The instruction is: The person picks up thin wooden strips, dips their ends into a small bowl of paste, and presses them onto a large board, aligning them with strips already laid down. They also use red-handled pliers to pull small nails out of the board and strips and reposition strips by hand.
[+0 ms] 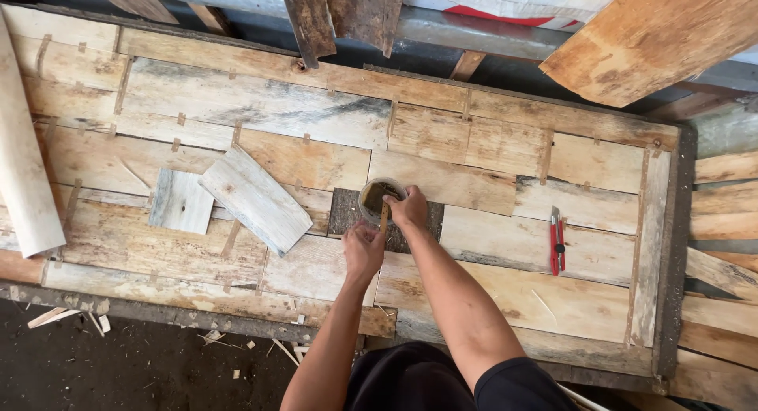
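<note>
A big panel point(505, 300) of patched wooden boards fills the view, its left end cut off by the frame. Two loose planks point(254, 199) lie on it at the left, one overlapping the other. Red cutters point(557, 240) lie to the right, well apart from the hands. The right hand point(409, 209) grips the rim of a small round cup point(379, 196) on a dark patch; its contents are hard to make out. The left hand point(363, 247) pinches a thin stick point(384, 216) whose tip disappears into the cup.
</note>
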